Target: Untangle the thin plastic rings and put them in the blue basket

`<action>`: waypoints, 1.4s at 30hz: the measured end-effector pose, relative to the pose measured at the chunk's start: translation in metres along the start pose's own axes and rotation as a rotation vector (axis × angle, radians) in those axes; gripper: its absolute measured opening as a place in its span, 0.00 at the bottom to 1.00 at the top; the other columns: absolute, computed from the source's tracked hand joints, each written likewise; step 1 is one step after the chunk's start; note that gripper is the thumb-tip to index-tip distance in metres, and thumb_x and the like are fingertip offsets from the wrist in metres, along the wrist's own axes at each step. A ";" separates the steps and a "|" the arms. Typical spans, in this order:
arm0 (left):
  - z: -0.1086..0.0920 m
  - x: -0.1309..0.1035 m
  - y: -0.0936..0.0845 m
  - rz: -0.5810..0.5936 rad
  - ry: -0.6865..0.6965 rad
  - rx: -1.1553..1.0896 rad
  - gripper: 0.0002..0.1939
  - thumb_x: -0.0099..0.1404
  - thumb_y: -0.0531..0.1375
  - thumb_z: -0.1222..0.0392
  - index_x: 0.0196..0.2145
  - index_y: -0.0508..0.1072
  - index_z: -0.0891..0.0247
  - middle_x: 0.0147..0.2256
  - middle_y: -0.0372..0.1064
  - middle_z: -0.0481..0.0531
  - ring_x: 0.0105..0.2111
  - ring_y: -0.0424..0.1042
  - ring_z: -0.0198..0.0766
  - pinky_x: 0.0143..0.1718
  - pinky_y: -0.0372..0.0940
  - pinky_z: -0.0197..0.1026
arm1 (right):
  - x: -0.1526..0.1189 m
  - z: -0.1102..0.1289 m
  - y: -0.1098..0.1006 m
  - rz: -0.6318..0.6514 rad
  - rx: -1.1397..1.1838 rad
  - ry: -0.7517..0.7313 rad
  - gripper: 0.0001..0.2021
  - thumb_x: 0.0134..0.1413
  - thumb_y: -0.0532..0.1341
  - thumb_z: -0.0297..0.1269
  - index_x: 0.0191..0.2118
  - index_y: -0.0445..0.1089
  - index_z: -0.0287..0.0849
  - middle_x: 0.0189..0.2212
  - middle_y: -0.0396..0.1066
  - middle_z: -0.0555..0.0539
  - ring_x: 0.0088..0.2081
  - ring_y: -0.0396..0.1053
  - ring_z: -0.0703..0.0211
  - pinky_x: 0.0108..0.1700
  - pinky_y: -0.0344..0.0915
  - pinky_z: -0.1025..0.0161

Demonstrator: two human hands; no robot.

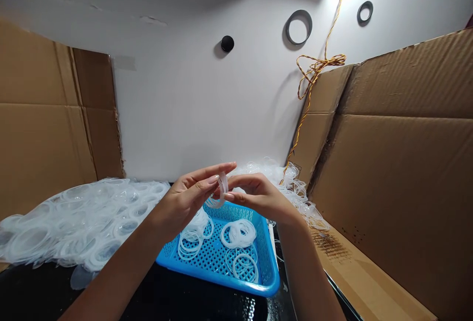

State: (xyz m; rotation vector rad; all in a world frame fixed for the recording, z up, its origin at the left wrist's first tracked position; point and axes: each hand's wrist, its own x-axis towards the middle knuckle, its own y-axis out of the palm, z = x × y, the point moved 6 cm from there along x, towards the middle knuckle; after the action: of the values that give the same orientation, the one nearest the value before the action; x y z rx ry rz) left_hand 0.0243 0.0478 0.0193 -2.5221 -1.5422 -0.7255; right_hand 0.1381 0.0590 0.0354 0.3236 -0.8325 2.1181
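The work looks partway along: a small bunch of clear white rings is held up between the two hands, just above the twelve o'clock edge of the blue basket, so this bunch is not yet laid down. The left hand has its grip closed on the bunch, pinching it between thumb and fingers, and the right hand has its grip on it too from the three o'clock side, thumb against the rings – how many there are is too fine to count. Some of the handling seems done, going by what lies inside the basket: a loose clump at ten o'clock, a rounder stack at two o'clock, and a few spread rings at four o'clock, with bare mesh showing between the two sides. A good deal may be left, judging by the wide heap on the black tabletop at nine o'clock from the basket and the tangled pile at two o'clock, near the cardboard – though whether either one is waiting or finished cannot be told from this view
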 end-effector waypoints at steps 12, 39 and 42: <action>-0.006 -0.006 0.000 -0.129 0.040 -0.020 0.11 0.57 0.64 0.61 0.39 0.77 0.54 0.43 0.75 0.50 0.49 0.69 0.44 0.45 0.66 0.39 | -0.007 0.009 0.006 -0.123 0.023 0.013 0.07 0.47 0.65 0.40 0.26 0.73 0.42 0.26 0.73 0.50 0.30 0.69 0.63 0.34 0.67 0.63; -0.011 -0.009 0.001 -0.147 -0.012 -0.216 0.16 0.54 0.65 0.69 0.41 0.76 0.56 0.48 0.72 0.48 0.38 0.75 0.41 0.37 0.73 0.35 | -0.011 0.019 0.010 0.035 0.253 -0.006 0.10 0.56 0.59 0.37 0.38 0.76 0.41 0.31 0.76 0.46 0.33 0.73 0.65 0.41 0.68 0.65; -0.010 -0.007 -0.001 -0.193 -0.022 -0.216 0.18 0.51 0.67 0.69 0.40 0.77 0.56 0.47 0.72 0.47 0.36 0.76 0.39 0.34 0.73 0.33 | -0.013 0.014 0.010 0.032 0.212 0.028 0.11 0.55 0.60 0.40 0.40 0.75 0.41 0.31 0.76 0.46 0.32 0.72 0.64 0.38 0.68 0.65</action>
State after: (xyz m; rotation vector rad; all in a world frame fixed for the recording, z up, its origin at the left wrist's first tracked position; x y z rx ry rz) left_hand 0.0173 0.0390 0.0244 -2.5587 -1.8257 -0.9387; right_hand 0.1375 0.0374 0.0354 0.3920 -0.6016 2.2408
